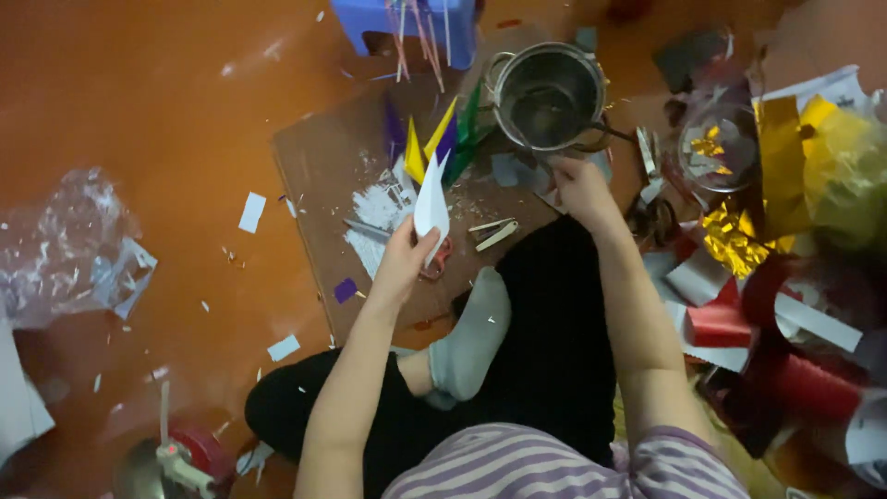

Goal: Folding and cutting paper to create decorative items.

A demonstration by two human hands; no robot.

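Note:
I sit on an orange floor with my legs crossed, a grey-socked foot (469, 337) in front of me. My left hand (404, 259) holds up a pointed white folded paper piece (431, 201) over a brown cardboard sheet (323, 166). My right hand (580, 188) reaches forward to the near rim of a metal pot (545, 94); whether it grips anything is unclear. Yellow, purple and green pointed paper pieces (442, 139) lie just beyond the white one.
A white clip-like tool (494, 231) lies on the cardboard. Gold foil (735, 236), red paper rolls (721, 323) and scraps pile at right. A blue stool (407, 23) stands behind, crumpled clear plastic (65, 240) at left, a red tape dispenser (185, 453) near left.

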